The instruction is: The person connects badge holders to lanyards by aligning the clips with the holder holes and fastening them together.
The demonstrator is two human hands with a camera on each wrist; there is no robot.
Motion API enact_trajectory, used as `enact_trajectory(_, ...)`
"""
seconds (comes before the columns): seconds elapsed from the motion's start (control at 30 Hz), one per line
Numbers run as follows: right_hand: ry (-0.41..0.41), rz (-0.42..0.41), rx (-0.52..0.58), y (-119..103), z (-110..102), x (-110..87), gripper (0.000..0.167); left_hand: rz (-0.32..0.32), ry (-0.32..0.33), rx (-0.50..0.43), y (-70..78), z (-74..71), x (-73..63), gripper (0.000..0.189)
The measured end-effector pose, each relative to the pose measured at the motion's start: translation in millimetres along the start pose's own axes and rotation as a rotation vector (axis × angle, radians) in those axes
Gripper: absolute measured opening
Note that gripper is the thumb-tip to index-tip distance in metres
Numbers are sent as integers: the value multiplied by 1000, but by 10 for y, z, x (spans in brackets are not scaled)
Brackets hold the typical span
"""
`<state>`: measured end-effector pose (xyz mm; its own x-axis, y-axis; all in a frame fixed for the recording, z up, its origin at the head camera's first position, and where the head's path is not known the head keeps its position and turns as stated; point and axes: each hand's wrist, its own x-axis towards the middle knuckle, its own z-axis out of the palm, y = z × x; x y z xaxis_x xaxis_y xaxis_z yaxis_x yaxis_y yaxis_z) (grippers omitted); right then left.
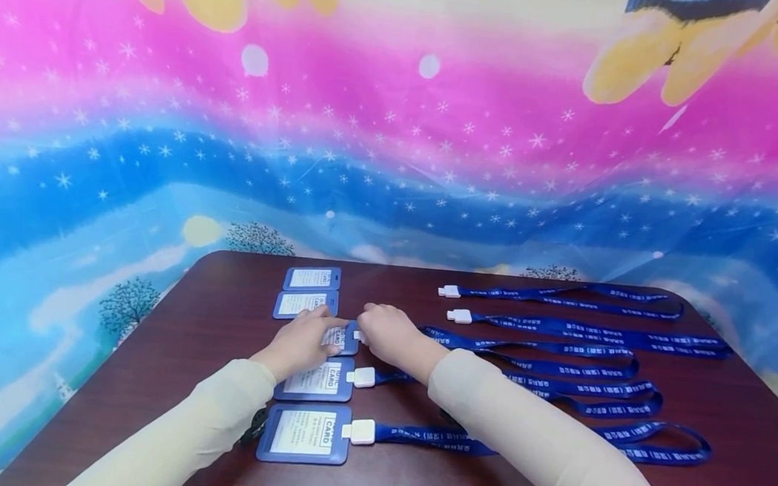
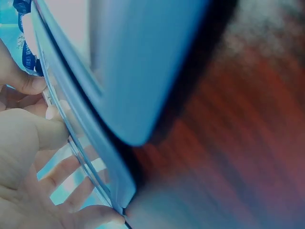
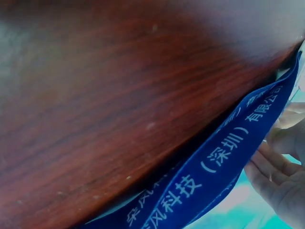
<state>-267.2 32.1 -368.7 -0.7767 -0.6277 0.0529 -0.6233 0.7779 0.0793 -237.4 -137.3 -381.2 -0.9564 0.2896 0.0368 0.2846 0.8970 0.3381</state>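
My left hand [image 1: 299, 341] grips a blue-framed badge holder [image 1: 343, 341] by its edges in the middle of a column of holders. In the left wrist view, thumb and fingers lie along a holder's edge. At that holder's right end, my right hand [image 1: 393, 336] pinches the white clip [image 1: 358, 336] of a blue lanyard [image 1: 556, 348]. The fingers partly hide the clip, so I cannot tell whether it is hooked in the slot. The right wrist view shows the printed lanyard strap [image 3: 219, 152] running beside the right hand [image 3: 279, 179].
Nearer me, two badge holders [image 1: 304, 435] are joined to lanyards by white clips [image 1: 362, 432]. Two badge holders [image 1: 312, 278] lie at the back left. Across from them are two separate lanyards [image 1: 578, 329]. A patterned cloth [image 1: 394, 161] hangs behind the dark wooden table [image 1: 177, 319].
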Motion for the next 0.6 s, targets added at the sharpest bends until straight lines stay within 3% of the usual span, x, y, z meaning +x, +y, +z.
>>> enact_trajectory(0.37, 17, 4, -17, -44, 29, -16, 17, -1, 19, -34, 23, -4, -29, 48)
enact_trajectory(0.6, -13, 20, -10, -28, 2, -16, 18, -5, -15, -25, 20, -8, -14, 48)
